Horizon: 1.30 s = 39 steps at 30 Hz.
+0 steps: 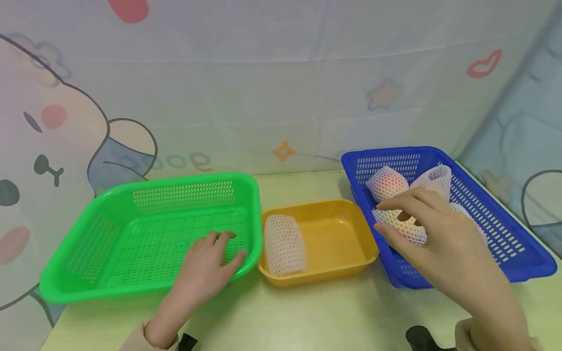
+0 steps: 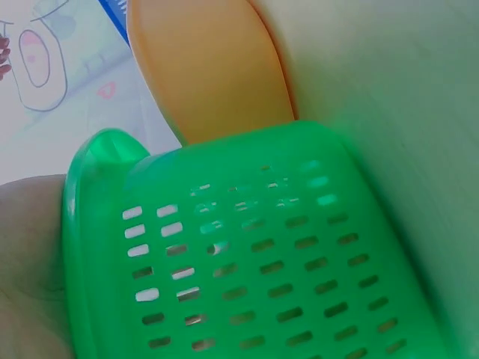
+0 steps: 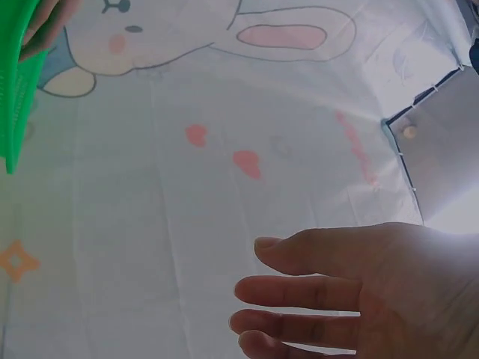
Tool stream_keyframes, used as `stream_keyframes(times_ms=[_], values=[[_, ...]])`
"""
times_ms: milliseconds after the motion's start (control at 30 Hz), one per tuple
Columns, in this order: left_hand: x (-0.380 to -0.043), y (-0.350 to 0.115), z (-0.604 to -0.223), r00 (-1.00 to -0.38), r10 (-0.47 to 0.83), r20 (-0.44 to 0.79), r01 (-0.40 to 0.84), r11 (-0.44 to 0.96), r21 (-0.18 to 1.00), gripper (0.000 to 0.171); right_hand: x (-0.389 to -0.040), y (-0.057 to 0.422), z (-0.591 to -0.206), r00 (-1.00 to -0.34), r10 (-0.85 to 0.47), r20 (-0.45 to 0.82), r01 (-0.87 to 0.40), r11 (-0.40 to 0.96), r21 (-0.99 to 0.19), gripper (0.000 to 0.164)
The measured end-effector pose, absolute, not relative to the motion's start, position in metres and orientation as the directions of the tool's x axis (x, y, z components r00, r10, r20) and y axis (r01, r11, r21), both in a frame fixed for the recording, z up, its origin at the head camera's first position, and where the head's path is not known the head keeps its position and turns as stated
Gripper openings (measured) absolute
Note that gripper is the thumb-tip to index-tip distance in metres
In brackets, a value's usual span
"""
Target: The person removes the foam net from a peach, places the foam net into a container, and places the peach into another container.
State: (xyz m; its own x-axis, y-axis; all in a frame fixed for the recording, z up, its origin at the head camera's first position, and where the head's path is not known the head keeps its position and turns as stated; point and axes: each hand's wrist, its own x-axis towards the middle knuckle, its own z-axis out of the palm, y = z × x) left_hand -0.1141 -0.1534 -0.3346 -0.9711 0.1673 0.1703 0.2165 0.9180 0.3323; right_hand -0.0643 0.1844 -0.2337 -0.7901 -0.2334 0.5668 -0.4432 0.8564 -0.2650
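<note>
My left hand (image 1: 206, 265) is over the front right corner of a green basket (image 1: 149, 292), with its fingers bent down inside and the thumb apart near the rim. Its fingertips are partly hidden. Above the front of a blue basket (image 1: 505, 243) hovers my right hand (image 1: 448, 243), thumb and fingers spread with nothing between them. Beneath it lie a pinkish round fruit (image 1: 388, 183) in white foam netting, a yellowish netted fruit (image 1: 404, 226) and a white foam net sleeve (image 1: 439, 178). More netting is partly covered by the right hand.
Between the baskets sits a yellow tray (image 1: 335, 239) with a flattened white foam net (image 1: 284, 246) at its left end. All stand on a pale table (image 1: 307, 312). A printed cloth (image 1: 263, 97) hangs behind them.
</note>
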Motion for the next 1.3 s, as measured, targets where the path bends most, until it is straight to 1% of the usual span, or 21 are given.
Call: stream_keyframes(times_ms=[200,333,467,567,667,767,833,1000,1200,1300], values=[[-0.112,-0.149,-0.336,-0.966,0.175,0.19,0.229,0.923,0.31,0.047,-0.068,0.203,-0.237,-0.803,-0.218,0.555,-0.418,0.869,-0.264,0.03],[-0.111,-0.146,-0.337,-0.961,0.187,0.205,0.245,0.918,0.312,0.046,-0.072,0.218,-0.24,-0.838,-0.191,0.511,-0.373,0.884,-0.282,0.03],[-0.11,-0.144,-0.338,-0.956,0.198,0.216,0.261,0.909,0.325,0.045,-0.077,0.231,-0.242,-0.907,-0.159,0.39,-0.294,0.902,-0.315,0.036],[-0.109,-0.142,-0.339,-0.956,0.198,0.214,0.262,0.907,0.33,0.044,-0.081,0.238,-0.242,-0.956,-0.143,0.256,-0.228,0.911,-0.343,0.048],[-0.108,-0.141,-0.339,-0.959,0.195,0.206,0.257,0.906,0.336,0.044,-0.085,0.243,-0.244,-0.98,-0.147,0.134,-0.186,0.915,-0.358,0.062],[-0.107,-0.14,-0.339,-0.958,0.193,0.21,0.257,0.904,0.341,0.044,-0.092,0.246,-0.248,-0.983,-0.17,0.068,-0.183,0.919,-0.35,0.07],[-0.106,-0.139,-0.339,-0.956,0.193,0.222,0.261,0.903,0.341,0.043,-0.097,0.247,-0.251,-0.982,-0.182,0.058,-0.191,0.921,-0.339,0.071],[-0.105,-0.137,-0.341,-0.949,0.203,0.24,0.277,0.9,0.336,0.042,-0.111,0.251,-0.259,-0.978,-0.199,0.067,-0.21,0.916,-0.341,0.065],[-0.104,-0.135,-0.342,-0.951,0.211,0.227,0.278,0.905,0.323,0.045,-0.125,0.257,-0.27,-0.972,-0.222,0.081,-0.237,0.898,-0.371,0.058],[-0.103,-0.134,-0.343,-0.952,0.212,0.22,0.275,0.907,0.317,0.047,-0.131,0.259,-0.276,-0.971,-0.226,0.08,-0.239,0.894,-0.379,0.058]])
